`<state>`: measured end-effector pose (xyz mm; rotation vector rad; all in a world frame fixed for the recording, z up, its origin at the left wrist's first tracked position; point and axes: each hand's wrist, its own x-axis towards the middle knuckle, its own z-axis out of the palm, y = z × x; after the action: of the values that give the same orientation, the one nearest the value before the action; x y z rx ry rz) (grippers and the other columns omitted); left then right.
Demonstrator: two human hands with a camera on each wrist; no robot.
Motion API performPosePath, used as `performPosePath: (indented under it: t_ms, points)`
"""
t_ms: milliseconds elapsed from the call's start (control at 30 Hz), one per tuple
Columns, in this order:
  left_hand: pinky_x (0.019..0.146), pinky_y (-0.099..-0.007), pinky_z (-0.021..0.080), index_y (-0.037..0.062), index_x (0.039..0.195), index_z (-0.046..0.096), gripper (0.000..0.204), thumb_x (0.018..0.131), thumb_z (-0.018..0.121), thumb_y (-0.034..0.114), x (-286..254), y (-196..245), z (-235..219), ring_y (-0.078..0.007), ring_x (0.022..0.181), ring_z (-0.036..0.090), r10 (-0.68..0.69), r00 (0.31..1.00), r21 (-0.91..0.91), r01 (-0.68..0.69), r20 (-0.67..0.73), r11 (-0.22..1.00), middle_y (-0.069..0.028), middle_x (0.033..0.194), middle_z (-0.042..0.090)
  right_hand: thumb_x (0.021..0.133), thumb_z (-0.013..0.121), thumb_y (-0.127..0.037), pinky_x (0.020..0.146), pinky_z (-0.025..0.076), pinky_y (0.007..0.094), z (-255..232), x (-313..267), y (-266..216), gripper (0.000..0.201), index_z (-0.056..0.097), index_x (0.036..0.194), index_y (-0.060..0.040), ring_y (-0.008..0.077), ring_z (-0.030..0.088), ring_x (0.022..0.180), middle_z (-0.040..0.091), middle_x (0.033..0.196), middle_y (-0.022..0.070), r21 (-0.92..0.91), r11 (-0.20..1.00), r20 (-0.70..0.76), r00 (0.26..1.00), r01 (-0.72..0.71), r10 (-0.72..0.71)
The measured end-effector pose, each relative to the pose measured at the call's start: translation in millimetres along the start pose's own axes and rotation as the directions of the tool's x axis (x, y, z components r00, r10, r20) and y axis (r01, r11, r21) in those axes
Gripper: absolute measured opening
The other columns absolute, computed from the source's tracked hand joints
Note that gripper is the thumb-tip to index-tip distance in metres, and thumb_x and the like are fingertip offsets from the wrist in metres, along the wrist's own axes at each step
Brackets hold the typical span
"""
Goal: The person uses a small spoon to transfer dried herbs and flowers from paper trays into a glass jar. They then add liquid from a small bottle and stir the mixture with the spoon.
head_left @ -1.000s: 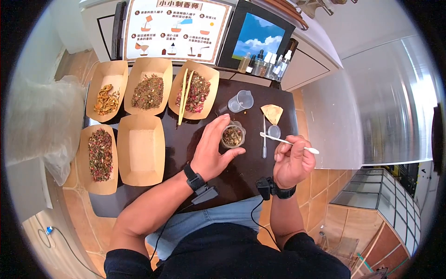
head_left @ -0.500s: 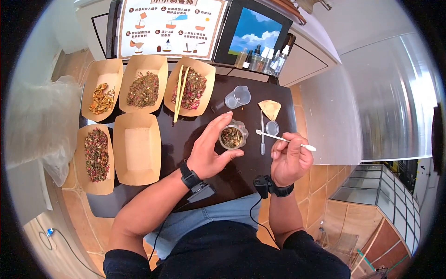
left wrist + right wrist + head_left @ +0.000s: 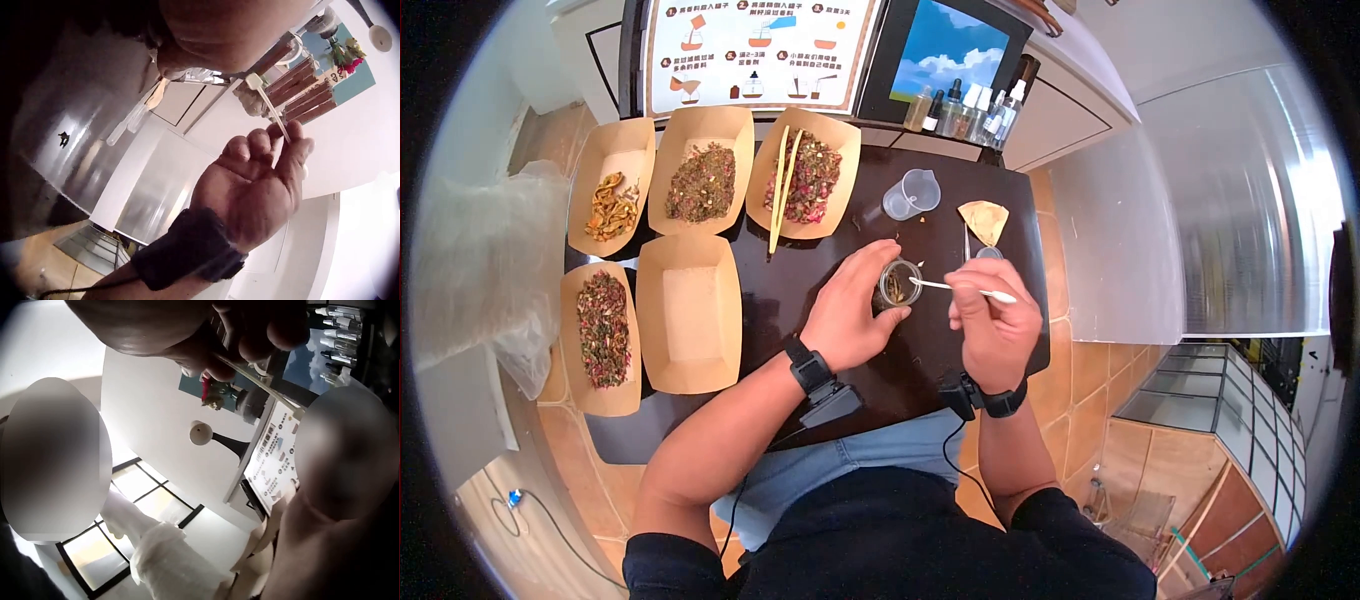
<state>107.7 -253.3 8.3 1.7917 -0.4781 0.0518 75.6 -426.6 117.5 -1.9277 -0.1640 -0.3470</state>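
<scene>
In the head view my left hand holds a small glass jar, thumb and fingers curved round its side. Dried plant bits lie inside the jar. My right hand pinches a thin white spoon, whose small scoop end is at the jar's mouth. Seen from the left wrist, the right hand has the spoon between thumb and fingers, its scoop pointing up and left. The right wrist view catches the spoon handle below the curled fingers; the jar is hidden there.
Paper trays hold dried flowers and herbs at left; one tray is bare. Yellow tongs lie across the tray of rose petals. Beyond the jar stands a clear measuring cup. A folded filter and several bottles are at back right.
My right hand has moved left and slightly up, bringing the spoon's scoop to the jar's mouth. The left hand stays round the jar, whose contents show less now.
</scene>
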Motion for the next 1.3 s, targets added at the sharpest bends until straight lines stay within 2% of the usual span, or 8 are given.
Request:
performPosePath:
  t_ms: [300,467,733,800,967,1067,1233,1300]
  points:
    - [0.122,-0.0498,0.041,-0.0042,0.149,0.05,0.076,0.081,0.083,0.002,3,2,-3,-0.0459,0.145,0.047,0.026,1.0,0.031,-0.026,0.012,0.999,-0.0247,0.154,0.051,0.096,0.079,0.006,0.063,0.053,0.022,10,1,35,0.014,0.079,0.11,0.004,0.0077,0.066,0.074,0.072,0.098,0.0059,-0.166,0.986,0.012,1.0,-0.007,0.009]
    - [0.121,-0.0503,0.041,-0.0055,0.148,0.049,0.075,0.081,0.082,0.001,4,3,-3,-0.0472,0.142,0.046,0.035,0.999,0.027,-0.036,0.02,0.999,-0.0248,0.151,0.051,0.091,0.08,0.005,0.07,0.055,0.0291,17,10,40,0.01,0.079,0.1,0.0027,0.017,0.072,0.078,0.075,0.09,0.0109,-0.27,0.96,0.121,0.992,0.077,-0.045]
    - [0.12,-0.0501,0.041,-0.006,0.149,0.048,0.076,0.081,0.082,0.0,4,4,-4,-0.0471,0.14,0.047,0.037,0.999,0.03,-0.037,0.006,0.999,-0.025,0.149,0.05,0.089,0.081,0.005,0.066,0.054,0.0295,20,14,45,0.011,0.08,0.099,0.0019,0.017,0.07,0.076,0.074,0.087,0.011,-0.238,0.966,0.134,0.989,0.098,-0.067]
    - [0.12,-0.0499,0.041,-0.0063,0.149,0.047,0.076,0.081,0.081,0.0,4,5,-5,-0.0467,0.14,0.047,0.017,1.0,0.015,-0.018,0.024,1.0,-0.0249,0.15,0.049,0.089,0.082,0.005,0.066,0.053,0.0295,18,12,47,0.011,0.08,0.099,0.0017,0.0168,0.07,0.075,0.074,0.086,0.0108,-0.22,0.975,-0.007,0.999,0.042,-0.045]
    - [0.121,-0.0503,0.041,-0.0048,0.15,0.047,0.078,0.082,0.083,0.003,3,2,-2,-0.0464,0.141,0.046,0.015,1.0,0.018,-0.016,0.021,1.0,-0.0246,0.152,0.048,0.088,0.083,0.004,0.065,0.053,0.03,19,14,45,0.011,0.081,0.098,0.0014,0.0167,0.07,0.073,0.073,0.085,0.0103,-0.261,0.965,0.095,0.995,0.012,0.013]
    - [0.121,-0.0507,0.04,-0.003,0.152,0.047,0.079,0.083,0.084,0.006,2,1,-3,-0.0463,0.141,0.046,0.003,1.0,0.015,-0.003,0.011,1.0,-0.0245,0.153,0.048,0.093,0.082,0.002,0.067,0.054,0.0247,24,8,38,0.015,0.079,0.108,0.0014,0.0083,0.068,0.077,0.076,0.09,0.0044,0.067,0.973,-0.115,0.967,-0.223,0.229]
    - [0.122,-0.0503,0.04,-0.0032,0.152,0.046,0.08,0.083,0.084,0.006,2,-1,-2,-0.0464,0.142,0.046,0.005,1.0,0.014,-0.005,0.012,1.0,-0.0245,0.153,0.048,0.092,0.079,0.006,0.059,0.051,0.0238,33,-2,48,0.006,0.076,0.095,0.0016,0.0057,0.065,0.07,0.074,0.084,0.0036,0.037,0.963,0.126,0.957,-0.267,0.26]
    - [0.122,-0.05,0.04,-0.0031,0.152,0.047,0.079,0.082,0.084,0.006,3,-1,-2,-0.0462,0.142,0.046,-0.014,1.0,0.023,0.014,0.023,1.0,-0.0244,0.153,0.049,0.091,0.08,0.006,0.064,0.055,0.0266,37,-1,46,0.005,0.078,0.094,0.0022,0.0105,0.07,0.072,0.077,0.087,0.0085,-0.114,0.987,0.121,0.985,-0.112,0.126]
